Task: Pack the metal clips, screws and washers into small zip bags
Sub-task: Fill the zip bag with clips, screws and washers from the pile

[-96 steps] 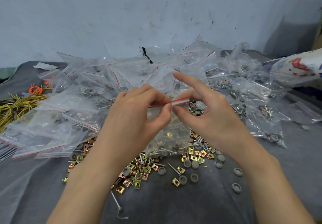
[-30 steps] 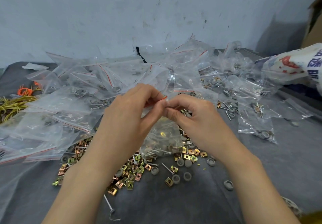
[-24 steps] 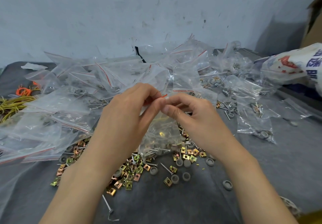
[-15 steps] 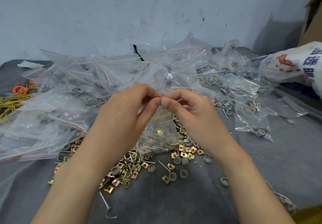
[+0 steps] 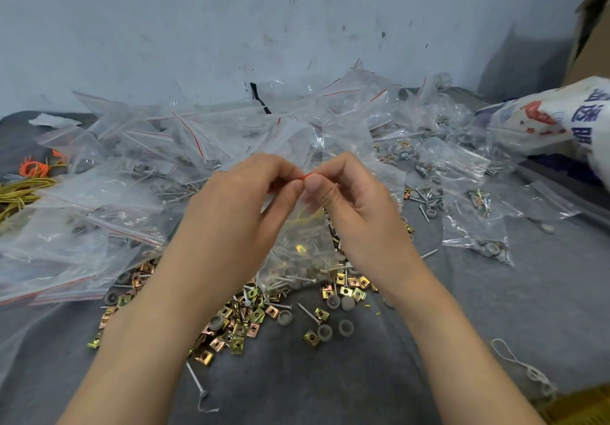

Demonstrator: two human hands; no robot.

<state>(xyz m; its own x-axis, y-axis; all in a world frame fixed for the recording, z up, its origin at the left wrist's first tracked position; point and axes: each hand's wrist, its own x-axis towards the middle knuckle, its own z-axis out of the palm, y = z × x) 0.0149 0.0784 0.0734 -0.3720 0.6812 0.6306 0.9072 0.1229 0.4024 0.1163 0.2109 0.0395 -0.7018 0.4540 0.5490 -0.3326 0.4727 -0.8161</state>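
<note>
Thumbs of the left hand (image 5: 231, 213) and right hand (image 5: 356, 213) are meeting on the red seal strip (image 5: 305, 176), each hand pinching it. The filled zip bag (image 5: 300, 253) is hanging straight below the fingers, seal running left to right, equally near both hands, over loose metal clips (image 5: 237, 325).

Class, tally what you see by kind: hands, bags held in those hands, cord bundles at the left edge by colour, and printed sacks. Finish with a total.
hands: 2 (left hand, right hand)
held bag: 1
yellow bundle: 1
orange bundle: 1
printed sack: 1
total: 6
</note>
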